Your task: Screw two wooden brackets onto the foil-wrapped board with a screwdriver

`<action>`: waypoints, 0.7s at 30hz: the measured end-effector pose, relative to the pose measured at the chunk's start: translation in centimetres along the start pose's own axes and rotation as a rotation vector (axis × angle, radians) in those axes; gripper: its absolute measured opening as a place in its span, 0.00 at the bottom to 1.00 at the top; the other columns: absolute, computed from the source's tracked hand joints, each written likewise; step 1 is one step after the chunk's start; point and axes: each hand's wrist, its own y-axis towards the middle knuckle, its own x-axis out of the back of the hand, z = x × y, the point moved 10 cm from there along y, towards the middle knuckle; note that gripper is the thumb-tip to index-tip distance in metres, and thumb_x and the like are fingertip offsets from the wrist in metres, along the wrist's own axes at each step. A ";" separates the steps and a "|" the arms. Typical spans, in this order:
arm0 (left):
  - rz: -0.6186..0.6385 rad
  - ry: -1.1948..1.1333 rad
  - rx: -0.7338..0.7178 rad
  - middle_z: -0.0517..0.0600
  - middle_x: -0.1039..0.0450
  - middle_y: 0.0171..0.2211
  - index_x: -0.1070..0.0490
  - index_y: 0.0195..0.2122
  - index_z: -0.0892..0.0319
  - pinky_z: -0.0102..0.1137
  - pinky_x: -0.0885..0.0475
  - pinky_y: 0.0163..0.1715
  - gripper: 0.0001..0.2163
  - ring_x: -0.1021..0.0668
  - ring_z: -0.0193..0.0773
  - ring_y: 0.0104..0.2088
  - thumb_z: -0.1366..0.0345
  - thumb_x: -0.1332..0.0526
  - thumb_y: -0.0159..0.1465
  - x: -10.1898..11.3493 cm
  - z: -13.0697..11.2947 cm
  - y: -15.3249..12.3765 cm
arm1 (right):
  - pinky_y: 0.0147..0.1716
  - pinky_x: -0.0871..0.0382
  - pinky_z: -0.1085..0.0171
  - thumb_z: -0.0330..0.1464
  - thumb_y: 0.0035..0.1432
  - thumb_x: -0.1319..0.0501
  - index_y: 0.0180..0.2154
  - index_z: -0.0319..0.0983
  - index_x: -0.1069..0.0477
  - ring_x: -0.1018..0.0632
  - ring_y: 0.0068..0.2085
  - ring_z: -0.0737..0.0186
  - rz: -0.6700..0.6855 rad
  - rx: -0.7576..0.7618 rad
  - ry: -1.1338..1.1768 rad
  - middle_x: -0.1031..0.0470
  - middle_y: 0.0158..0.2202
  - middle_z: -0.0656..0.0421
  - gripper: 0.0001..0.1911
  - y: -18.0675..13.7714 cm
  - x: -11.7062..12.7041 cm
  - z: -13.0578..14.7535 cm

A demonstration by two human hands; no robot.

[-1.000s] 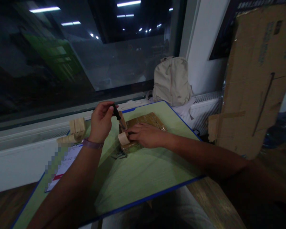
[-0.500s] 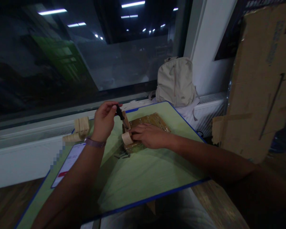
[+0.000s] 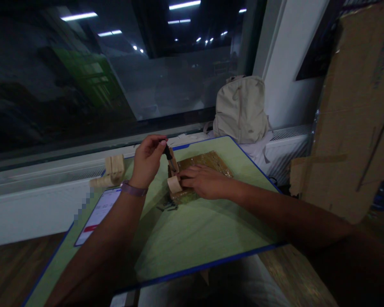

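My left hand (image 3: 147,161) is raised over the green mat (image 3: 195,230) and pinches the black handle of a small screwdriver (image 3: 169,152), its tip pointing down at a wooden piece (image 3: 173,164). My right hand (image 3: 205,181) lies on a brown wooden board (image 3: 211,161), its fingers pressed against a round wooden wheel (image 3: 174,184) at the board's near left corner. A few small dark screws (image 3: 168,206) lie on the mat just in front of the wheel.
A pale wooden assembly (image 3: 110,172) rests on the white sill at the mat's far left. A printed sheet (image 3: 97,215) lies on the mat's left side. A beige backpack (image 3: 241,108) leans against the window. A large cardboard sheet (image 3: 355,111) stands at the right.
The camera has drifted so the whole scene sits slightly further right. Both hands keep their hold and pose over the wooden parts.
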 end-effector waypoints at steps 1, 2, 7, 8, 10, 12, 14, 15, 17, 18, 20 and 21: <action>-0.007 0.023 -0.016 0.50 0.23 0.38 0.24 0.40 0.57 0.30 0.25 0.39 0.11 0.22 0.34 0.37 0.58 0.32 0.60 0.1 -0.1 0.0 | 0.54 0.33 0.52 0.25 0.61 0.40 0.53 0.40 0.28 0.29 0.56 0.51 0.004 -0.001 -0.002 0.29 0.60 0.52 0.18 0.0 0.0 0.0; -0.014 0.042 -0.030 0.49 0.22 0.38 0.24 0.40 0.57 0.30 0.25 0.39 0.10 0.22 0.34 0.37 0.59 0.32 0.60 0.2 -0.2 0.0 | 0.54 0.34 0.52 0.25 0.61 0.40 0.53 0.40 0.28 0.29 0.56 0.51 0.009 -0.004 -0.002 0.29 0.60 0.52 0.19 0.0 0.1 0.1; -0.016 -0.002 0.007 0.50 0.22 0.39 0.23 0.41 0.56 0.32 0.24 0.41 0.09 0.21 0.36 0.40 0.60 0.36 0.62 0.1 -0.1 0.0 | 0.54 0.34 0.53 0.24 0.61 0.41 0.53 0.40 0.28 0.29 0.56 0.52 0.029 -0.012 -0.001 0.29 0.60 0.53 0.19 0.1 0.0 0.0; -0.021 -0.002 0.005 0.50 0.22 0.39 0.23 0.41 0.57 0.31 0.25 0.40 0.09 0.21 0.36 0.40 0.60 0.35 0.62 0.2 -0.2 0.0 | 0.54 0.34 0.52 0.24 0.61 0.41 0.53 0.40 0.28 0.29 0.56 0.52 0.024 -0.012 -0.001 0.29 0.60 0.53 0.19 0.1 0.1 0.0; -0.036 0.040 -0.019 0.49 0.22 0.38 0.23 0.38 0.57 0.30 0.25 0.39 0.09 0.22 0.35 0.38 0.60 0.32 0.59 0.3 -0.6 0.1 | 0.54 0.34 0.52 0.24 0.60 0.40 0.53 0.40 0.28 0.29 0.56 0.52 0.012 -0.010 0.004 0.29 0.59 0.52 0.19 0.1 0.0 -0.1; -0.048 0.083 -0.043 0.48 0.22 0.37 0.23 0.36 0.57 0.29 0.26 0.39 0.10 0.22 0.35 0.37 0.60 0.29 0.56 0.5 -0.9 0.1 | 0.53 0.33 0.52 0.23 0.59 0.39 0.53 0.40 0.28 0.28 0.55 0.52 0.003 -0.007 0.015 0.29 0.59 0.52 0.20 0.0 0.0 -0.1; -0.038 0.079 -0.047 0.49 0.22 0.37 0.23 0.37 0.57 0.30 0.26 0.40 0.10 0.22 0.35 0.37 0.60 0.30 0.56 0.5 -0.7 0.2 | 0.53 0.33 0.51 0.23 0.59 0.39 0.53 0.39 0.27 0.28 0.55 0.51 0.002 -0.007 0.020 0.29 0.59 0.52 0.20 0.0 -0.1 -0.2; -0.032 0.061 -0.045 0.49 0.22 0.37 0.23 0.38 0.57 0.30 0.25 0.41 0.11 0.21 0.35 0.37 0.59 0.31 0.57 0.5 -0.6 0.2 | 0.53 0.33 0.51 0.23 0.58 0.39 0.52 0.39 0.27 0.28 0.55 0.51 0.004 -0.007 0.020 0.29 0.59 0.52 0.20 0.0 -0.1 -0.2; -0.019 0.020 -0.026 0.51 0.21 0.39 0.23 0.41 0.57 0.32 0.24 0.42 0.12 0.21 0.36 0.38 0.56 0.33 0.60 0.4 -0.3 0.1 | 0.53 0.33 0.51 0.22 0.58 0.39 0.52 0.39 0.27 0.28 0.55 0.50 0.004 -0.004 0.019 0.29 0.59 0.52 0.20 0.0 -0.1 -0.2; -0.015 0.003 -0.011 0.51 0.21 0.39 0.23 0.42 0.57 0.33 0.24 0.42 0.13 0.20 0.36 0.38 0.54 0.33 0.61 0.3 -0.1 0.1 | 0.53 0.33 0.51 0.22 0.58 0.39 0.52 0.39 0.27 0.28 0.55 0.51 0.002 -0.002 0.020 0.29 0.59 0.51 0.20 0.0 -0.1 -0.1; -0.009 -0.014 0.012 0.51 0.21 0.39 0.24 0.42 0.57 0.32 0.23 0.41 0.15 0.20 0.36 0.38 0.53 0.33 0.60 0.0 0.2 -0.1 | 0.53 0.33 0.51 0.23 0.59 0.40 0.52 0.40 0.27 0.28 0.55 0.51 -0.001 -0.002 0.022 0.29 0.59 0.51 0.20 0.0 0.0 -0.1; -0.003 -0.010 0.017 0.51 0.21 0.38 0.24 0.43 0.56 0.32 0.23 0.40 0.15 0.20 0.36 0.38 0.54 0.32 0.60 -0.1 0.1 -0.1 | 0.53 0.33 0.51 0.23 0.59 0.40 0.52 0.40 0.27 0.28 0.55 0.51 0.000 -0.004 0.022 0.29 0.59 0.51 0.20 0.0 0.0 -0.1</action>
